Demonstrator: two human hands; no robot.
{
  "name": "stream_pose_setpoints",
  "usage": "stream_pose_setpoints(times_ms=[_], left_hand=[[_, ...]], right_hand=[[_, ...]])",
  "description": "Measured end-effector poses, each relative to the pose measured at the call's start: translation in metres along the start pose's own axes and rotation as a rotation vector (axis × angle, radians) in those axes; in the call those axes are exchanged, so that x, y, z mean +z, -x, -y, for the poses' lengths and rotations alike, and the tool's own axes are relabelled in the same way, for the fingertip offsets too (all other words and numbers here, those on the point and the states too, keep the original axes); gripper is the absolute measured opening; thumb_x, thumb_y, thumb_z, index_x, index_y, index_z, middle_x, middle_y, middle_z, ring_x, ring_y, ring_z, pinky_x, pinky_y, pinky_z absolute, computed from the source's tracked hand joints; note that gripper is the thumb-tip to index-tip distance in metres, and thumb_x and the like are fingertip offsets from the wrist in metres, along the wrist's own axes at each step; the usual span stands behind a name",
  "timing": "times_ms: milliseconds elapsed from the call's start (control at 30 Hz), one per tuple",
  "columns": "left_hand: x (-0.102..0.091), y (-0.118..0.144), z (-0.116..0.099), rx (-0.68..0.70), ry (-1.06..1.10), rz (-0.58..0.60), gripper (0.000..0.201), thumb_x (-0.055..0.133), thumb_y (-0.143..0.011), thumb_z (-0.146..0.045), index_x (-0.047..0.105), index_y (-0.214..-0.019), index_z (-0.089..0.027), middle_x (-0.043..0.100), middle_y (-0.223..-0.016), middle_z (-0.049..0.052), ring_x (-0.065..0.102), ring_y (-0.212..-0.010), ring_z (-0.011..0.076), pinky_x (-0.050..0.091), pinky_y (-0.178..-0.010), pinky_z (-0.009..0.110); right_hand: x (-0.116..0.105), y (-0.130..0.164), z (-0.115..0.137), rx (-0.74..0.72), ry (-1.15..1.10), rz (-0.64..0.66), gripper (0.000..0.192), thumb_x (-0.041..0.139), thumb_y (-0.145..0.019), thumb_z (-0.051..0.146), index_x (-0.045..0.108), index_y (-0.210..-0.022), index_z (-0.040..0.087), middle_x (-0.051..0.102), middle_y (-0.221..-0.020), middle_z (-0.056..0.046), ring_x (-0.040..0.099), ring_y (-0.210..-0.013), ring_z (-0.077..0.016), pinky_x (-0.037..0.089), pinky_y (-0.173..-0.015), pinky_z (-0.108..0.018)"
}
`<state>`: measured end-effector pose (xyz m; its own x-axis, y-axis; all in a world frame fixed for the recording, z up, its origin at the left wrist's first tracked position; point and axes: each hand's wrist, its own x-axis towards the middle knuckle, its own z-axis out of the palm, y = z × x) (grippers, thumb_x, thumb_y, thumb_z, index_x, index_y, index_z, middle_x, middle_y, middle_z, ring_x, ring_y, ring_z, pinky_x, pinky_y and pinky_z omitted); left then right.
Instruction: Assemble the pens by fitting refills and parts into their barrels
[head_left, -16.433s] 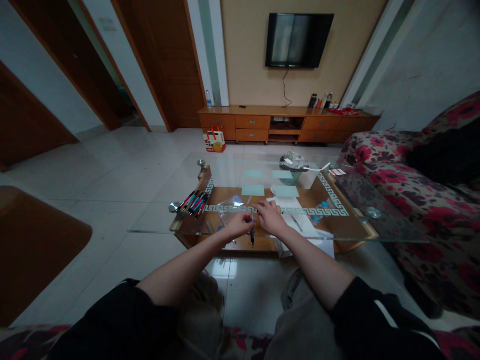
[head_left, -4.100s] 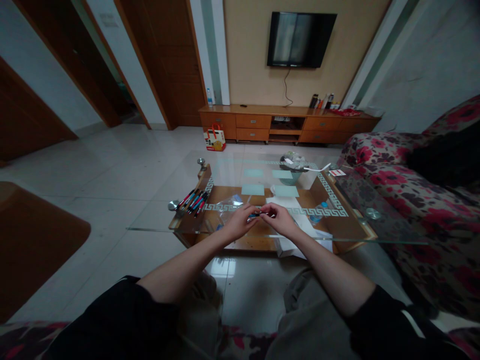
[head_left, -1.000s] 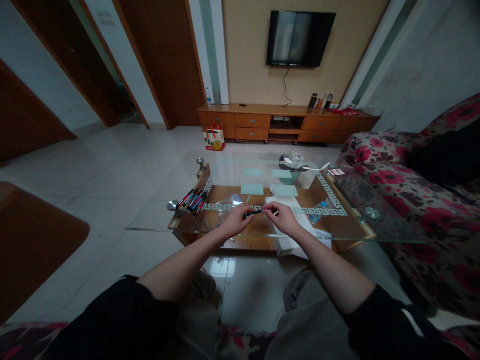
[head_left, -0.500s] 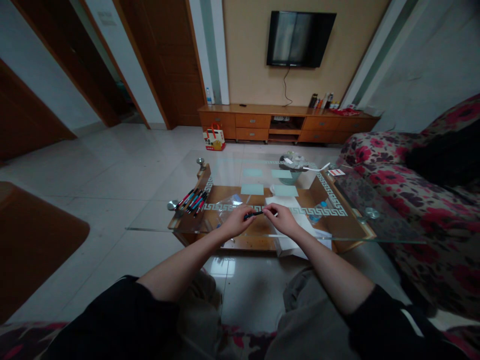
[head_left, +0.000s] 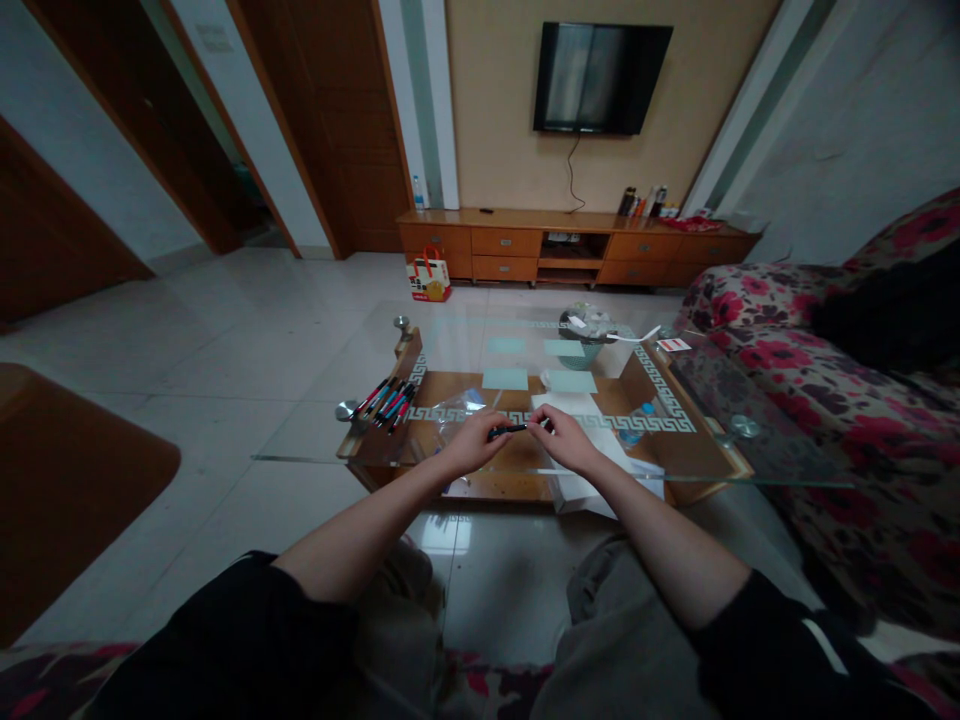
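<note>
Over the near edge of a glass coffee table (head_left: 315,425), my left hand (head_left: 476,445) is closed around a dark pen (head_left: 508,430). The pen lies roughly level and points to the right. At its right end, the thumb and fingers of my right hand (head_left: 556,436) are pinched together; what exactly they grip there is too small to make out. Left of my hands, several pens (head_left: 386,402) with black, red and blue parts lie in a loose pile on the glass. A clear plastic bag (head_left: 450,412) lies just beyond my left hand.
A bowl with a plastic bag (head_left: 589,325) stands at the table's far right, near a white-and-red card (head_left: 673,345). Under the glass are a white box (head_left: 574,490) and a blue-capped bottle (head_left: 637,425). A flowered sofa (head_left: 780,330) borders the right side.
Almost nothing differs. Both hands stay at the pen, with only a very slight shift of the right fingers.
</note>
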<state>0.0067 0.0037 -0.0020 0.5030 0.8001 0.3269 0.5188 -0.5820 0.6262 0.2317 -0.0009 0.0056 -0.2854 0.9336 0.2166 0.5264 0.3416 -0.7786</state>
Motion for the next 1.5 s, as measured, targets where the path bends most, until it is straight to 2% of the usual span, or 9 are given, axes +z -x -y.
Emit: stream_pose_setpoints(times_ms=[167,333,500,733,933,1200,1300,1400,1500], left_hand=[[0.003,0.001,0.000,0.024,-0.009,0.013,0.019,0.060,-0.090,-0.026,0.072,-0.104,-0.019,0.070,-0.096,0.006,0.062,-0.089,0.0189,0.047,-0.081,0.030],[0.004,0.001,0.001,0.036,-0.011,0.014,0.020,0.059,-0.091,-0.027,0.071,-0.104,-0.019,0.070,-0.094,0.006,0.062,-0.088,0.0183,0.047,-0.079,0.029],[0.004,0.001,0.001,0.058,-0.005,0.002,0.021,0.060,-0.091,-0.026,0.071,-0.106,-0.019,0.070,-0.096,0.007,0.062,-0.088,0.0184,0.047,-0.081,0.030],[0.003,0.000,0.000,0.034,-0.002,0.008,0.020,0.059,-0.091,-0.028,0.072,-0.102,-0.018,0.071,-0.094,0.007,0.062,-0.087,0.0184,0.047,-0.079,0.029],[0.004,-0.002,0.002,0.032,-0.004,0.014,0.020,0.061,-0.091,-0.029,0.073,-0.103,-0.019,0.071,-0.093,0.007,0.063,-0.087,0.0187,0.048,-0.078,0.029],[0.001,-0.003,-0.005,0.036,-0.052,0.002,0.018,0.064,-0.089,-0.031,0.074,-0.098,-0.019,0.070,-0.086,0.005,0.061,-0.080,0.0178,0.047,-0.075,0.029],[0.003,-0.003,-0.006,0.026,-0.014,-0.009,0.019,0.065,-0.088,-0.032,0.073,-0.099,-0.019,0.070,-0.090,0.005,0.062,-0.082,0.0174,0.047,-0.077,0.029],[0.005,-0.001,-0.005,0.013,0.023,-0.038,0.027,0.065,-0.087,-0.031,0.069,-0.112,-0.019,0.070,-0.101,0.007,0.063,-0.088,0.0180,0.049,-0.081,0.030],[0.007,0.001,0.000,-0.002,0.030,0.015,0.032,0.061,-0.088,-0.027,0.066,-0.119,-0.020,0.070,-0.102,0.007,0.063,-0.086,0.0175,0.049,-0.081,0.030]], right_hand=[[-0.002,0.000,0.002,-0.055,0.097,0.055,0.040,0.042,-0.100,0.044,0.062,-0.074,0.019,0.062,-0.075,-0.002,0.056,-0.073,-0.0166,0.039,-0.069,-0.028],[-0.001,0.000,0.002,0.027,0.011,0.050,0.022,0.055,-0.093,0.040,0.060,-0.090,0.020,0.064,-0.083,0.000,0.055,-0.072,-0.0153,0.040,-0.068,-0.027],[0.000,0.000,0.000,-0.043,0.089,0.050,0.037,0.046,-0.098,0.044,0.056,-0.073,0.019,0.058,-0.074,0.000,0.052,-0.071,-0.0157,0.036,-0.066,-0.027],[-0.001,0.002,0.002,0.008,-0.003,0.061,0.023,0.053,-0.094,0.041,0.057,-0.088,0.020,0.062,-0.080,0.002,0.052,-0.070,-0.0144,0.037,-0.066,-0.025],[-0.001,-0.001,0.003,-0.070,0.113,0.050,0.036,0.044,-0.099,0.041,0.054,-0.073,0.019,0.058,-0.071,0.000,0.051,-0.068,-0.0152,0.033,-0.064,-0.026],[0.001,-0.001,0.005,-0.017,0.081,0.075,0.048,0.038,-0.100,0.045,0.056,-0.065,0.019,0.059,-0.062,0.000,0.053,-0.062,-0.0151,0.033,-0.061,-0.025],[0.001,-0.002,0.004,0.010,0.057,0.005,0.049,0.040,-0.098,0.050,0.057,-0.063,0.019,0.057,-0.060,0.000,0.053,-0.062,-0.0154,0.034,-0.061,-0.026],[-0.001,-0.004,0.000,0.088,0.039,-0.166,0.050,0.043,-0.096,0.057,0.059,-0.067,0.020,0.060,-0.062,-0.001,0.055,-0.063,-0.0167,0.036,-0.061,-0.026],[-0.005,-0.007,-0.008,0.164,0.001,-0.356,0.052,0.044,-0.093,0.064,0.061,-0.072,0.020,0.063,-0.065,-0.003,0.057,-0.064,-0.0187,0.039,-0.062,-0.028]])
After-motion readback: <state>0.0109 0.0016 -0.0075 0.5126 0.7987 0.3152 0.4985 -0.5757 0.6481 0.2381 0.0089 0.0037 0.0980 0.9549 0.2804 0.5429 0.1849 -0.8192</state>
